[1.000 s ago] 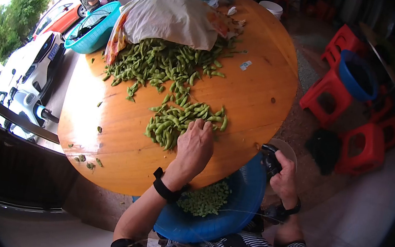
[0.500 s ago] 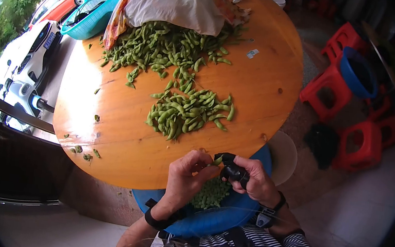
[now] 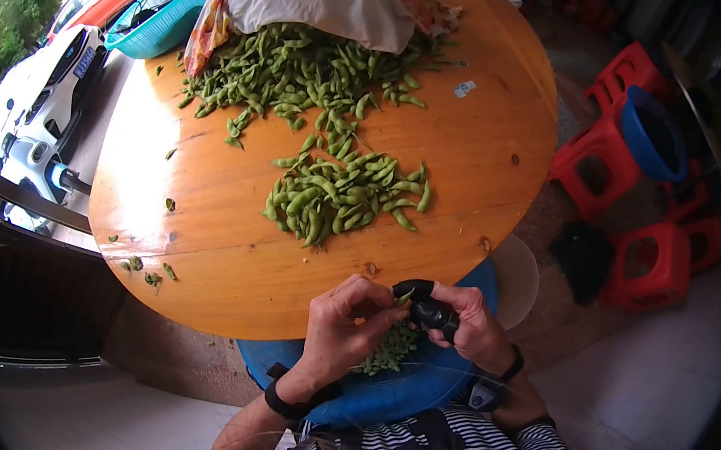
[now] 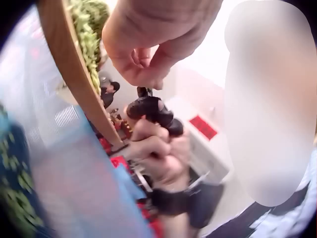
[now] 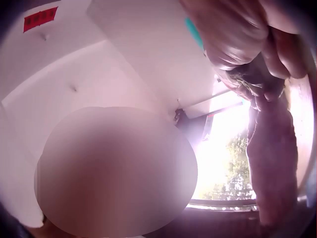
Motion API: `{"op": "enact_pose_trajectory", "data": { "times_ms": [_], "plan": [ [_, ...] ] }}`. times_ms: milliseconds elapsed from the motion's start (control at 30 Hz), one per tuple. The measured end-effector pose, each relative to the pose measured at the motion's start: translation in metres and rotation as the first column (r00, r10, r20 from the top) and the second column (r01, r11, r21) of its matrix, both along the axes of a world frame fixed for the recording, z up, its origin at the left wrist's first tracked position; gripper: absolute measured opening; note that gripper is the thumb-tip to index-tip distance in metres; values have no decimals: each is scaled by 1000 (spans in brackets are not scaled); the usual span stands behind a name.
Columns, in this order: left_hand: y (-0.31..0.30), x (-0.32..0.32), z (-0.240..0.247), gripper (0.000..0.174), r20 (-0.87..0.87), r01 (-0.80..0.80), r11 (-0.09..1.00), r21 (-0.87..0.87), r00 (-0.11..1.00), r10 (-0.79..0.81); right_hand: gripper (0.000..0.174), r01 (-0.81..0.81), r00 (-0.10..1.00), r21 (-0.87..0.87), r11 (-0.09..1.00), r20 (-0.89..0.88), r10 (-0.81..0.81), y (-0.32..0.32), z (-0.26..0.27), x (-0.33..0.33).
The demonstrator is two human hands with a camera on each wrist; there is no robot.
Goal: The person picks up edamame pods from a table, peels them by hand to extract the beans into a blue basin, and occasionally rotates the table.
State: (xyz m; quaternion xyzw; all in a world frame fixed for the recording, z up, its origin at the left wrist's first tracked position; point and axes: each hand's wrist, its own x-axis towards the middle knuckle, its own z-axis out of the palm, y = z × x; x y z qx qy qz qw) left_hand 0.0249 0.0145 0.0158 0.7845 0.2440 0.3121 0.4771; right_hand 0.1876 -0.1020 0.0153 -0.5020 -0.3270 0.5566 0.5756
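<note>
Left hand (image 3: 346, 324) pinches green pod (image 3: 405, 299) above blue basin (image 3: 441, 372); right hand (image 3: 475, 331), black-covered digits curled, grips pod's other side. Hard squeeze could shoot beans past basin rim onto table (image 3: 478, 149); loosened pinch might drop pod among shelled beans (image 3: 392, 348).

the wooden table (image 3: 466, 175) is glossy, the plastic basin (image 3: 424, 382) smooth.

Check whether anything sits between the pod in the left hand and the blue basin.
No obstacle visible: the left hand pinches the soybean pod near the right hand, above the blue basin beside the wooden table. The hands hide part of the basin.
</note>
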Motion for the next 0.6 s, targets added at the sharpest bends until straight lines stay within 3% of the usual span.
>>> {"op": "enact_pose_trajectory", "data": {
  "times_ms": [33,67,100,133,167,233,267,300,333,367,400,433,500,533,600],
  "plan": [
    [3,-3,0,15,125,118,862,-492,990,-64,41,-40,969,13,999,-243,42,-3,-4,3],
    [4,-5,1,14,263,256,489,-834,963,-55,41,-39,969,13,999,-244,41,-4,-9,5],
    [3,-5,-3,14,263,256,489,-834,963,-56,41,-99,904,11,995,-418,94,-5,-14,6],
    [2,-5,-8,15,381,369,322,-872,924,-29,41,-157,805,21,987,-577,140,-6,-16,7],
    [1,-4,-11,17,486,478,149,-866,874,21,41,-158,805,21,987,-577,141,-6,-16,7],
    [-5,1,-9,20,447,435,160,-886,893,48,44,-122,871,62,991,-471,137,-6,-13,7],
    [-8,3,-7,19,338,308,348,-886,941,29,44,-122,871,61,991,-472,136,-5,-7,5],
    [-10,5,-6,18,223,174,523,-834,974,32,45,-92,984,35,995,-152,96,-2,2,2],
    [-10,4,-10,18,225,176,524,-834,974,31,46,-54,981,20,998,187,49,-1,8,-1],
    [-12,1,-19,19,140,108,695,-711,990,-11,46,-54,981,20,998,187,50,-1,7,-2],
    [-13,0,-24,21,45,51,835,-548,998,-32,47,-32,950,72,997,313,7,-2,4,-4],
    [-13,-1,-21,21,43,48,835,-548,999,-29,48,-15,901,128,992,431,-42,-2,3,-6],
    [-12,1,-14,19,-135,-18,981,-191,991,-8,42,-12,859,147,989,508,-66,-4,4,-6],
    [-13,4,-14,19,-135,-19,981,-191,991,-7,40,23,833,179,983,540,-118,-4,5,-8],
    [-19,13,-17,19,-4,-90,973,212,996,93,39,57,804,214,975,570,-171,-3,5,-12]
  ]
}}
